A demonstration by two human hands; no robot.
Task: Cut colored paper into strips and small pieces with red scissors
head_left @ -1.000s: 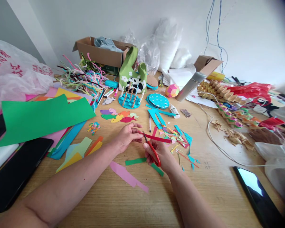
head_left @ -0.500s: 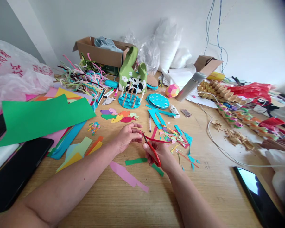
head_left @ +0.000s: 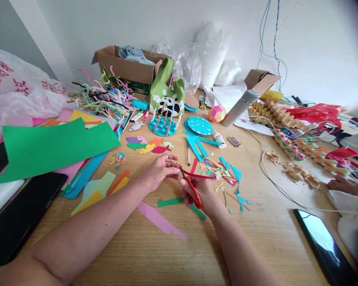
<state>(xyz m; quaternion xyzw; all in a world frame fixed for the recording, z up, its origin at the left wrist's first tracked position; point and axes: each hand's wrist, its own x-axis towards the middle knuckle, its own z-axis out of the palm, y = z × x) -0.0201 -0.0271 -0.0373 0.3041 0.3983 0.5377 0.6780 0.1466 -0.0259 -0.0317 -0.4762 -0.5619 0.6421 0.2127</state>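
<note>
Over the middle of the wooden table, my left hand [head_left: 163, 171] pinches one end of a narrow red paper strip [head_left: 198, 175]. My right hand [head_left: 203, 194] is closed on red-handled scissors [head_left: 193, 192], whose blades meet the strip close to my left fingertips. The strip's free end points right, above my right hand. Colourful paper fish [head_left: 148, 145] lie just beyond my hands, and a small heap of tiny paper bits [head_left: 118, 160] sits to the left. Below my hands are green strips [head_left: 170, 202] and a pink paper piece [head_left: 158, 218].
Paper scraps [head_left: 226, 174] spread to the right, near a white glue bottle [head_left: 219, 140]. A grey flask [head_left: 240, 108] stands behind. Green sheets [head_left: 56, 149] top a paper pile at left. A phone [head_left: 322, 242] lies front right, near another person's hand [head_left: 347, 186].
My hands, the scissors and the red strip stay almost in place. At the right edge, the other person's hand and white sleeve have shifted slightly.
</note>
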